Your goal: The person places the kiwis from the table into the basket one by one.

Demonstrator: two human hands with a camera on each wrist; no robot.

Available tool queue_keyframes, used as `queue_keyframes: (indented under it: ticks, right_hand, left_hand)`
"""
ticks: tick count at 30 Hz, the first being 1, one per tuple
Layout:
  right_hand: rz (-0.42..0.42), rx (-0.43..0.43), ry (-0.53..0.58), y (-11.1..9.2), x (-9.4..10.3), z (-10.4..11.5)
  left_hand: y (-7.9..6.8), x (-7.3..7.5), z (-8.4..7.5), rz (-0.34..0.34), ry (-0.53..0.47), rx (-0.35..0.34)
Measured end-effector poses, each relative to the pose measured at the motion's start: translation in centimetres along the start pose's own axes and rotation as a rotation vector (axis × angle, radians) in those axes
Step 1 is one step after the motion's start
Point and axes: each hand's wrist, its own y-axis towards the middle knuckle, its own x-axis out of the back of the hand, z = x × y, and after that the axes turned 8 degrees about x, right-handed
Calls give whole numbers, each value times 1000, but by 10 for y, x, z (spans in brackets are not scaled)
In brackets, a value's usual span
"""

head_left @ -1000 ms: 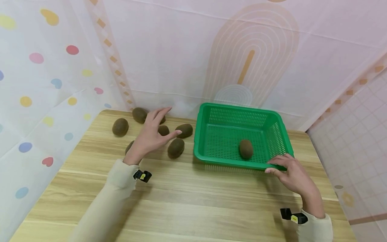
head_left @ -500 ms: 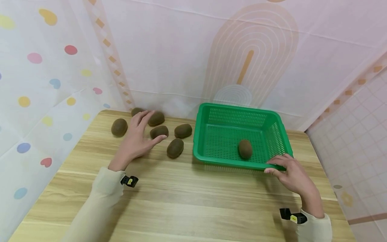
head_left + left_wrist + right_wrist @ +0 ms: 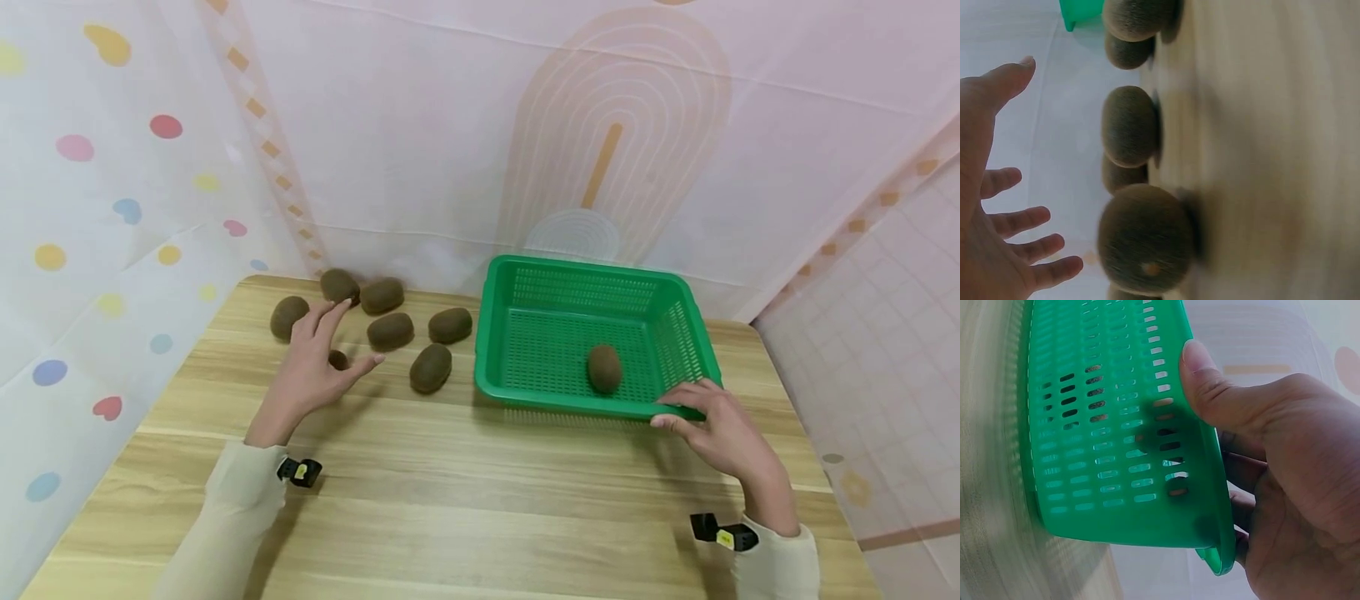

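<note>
My left hand [image 3: 311, 371] hovers over the kiwis at the left of the table, thumb and fingers spread apart with nothing between them. Beneath it one kiwi [image 3: 338, 360] is mostly hidden by the hand; in the left wrist view a kiwi [image 3: 1145, 240] stands large just beyond the fingers. Several more brown kiwis lie around, such as a kiwi [image 3: 391, 332] to the right of the fingertips. My right hand [image 3: 723, 429] grips the near right corner of a green plastic basket [image 3: 562, 403], thumb outside and fingers over the rim. Inside the basket lies one kiwi [image 3: 604, 369].
The wooden table [image 3: 480, 500] backs onto a patterned cloth wall [image 3: 420, 167]. Another cloth with coloured dots [image 3: 112, 333] hangs along the left side, and a checked one [image 3: 892, 358] on the right.
My left hand has drawn left and a little toward me, away from the kiwis nearest the basket, uncovering several of them. My right hand keeps its hold on the basket rim.
</note>
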Motion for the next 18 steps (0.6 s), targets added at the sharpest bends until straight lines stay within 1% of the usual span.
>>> queue_keyframes:
  ticks: [9,13,18]
  right_hand:
    - [5,-11,4,1,0,0]
    - [6,-16,3,1,0,0]
    - [8,-29,5,0,0,0]
  left_hand:
    - [-18,-6,18,77,-15,99]
    - [-26,-5,22,90,-29,95]
    - [-33,-5,24,77,-35,56]
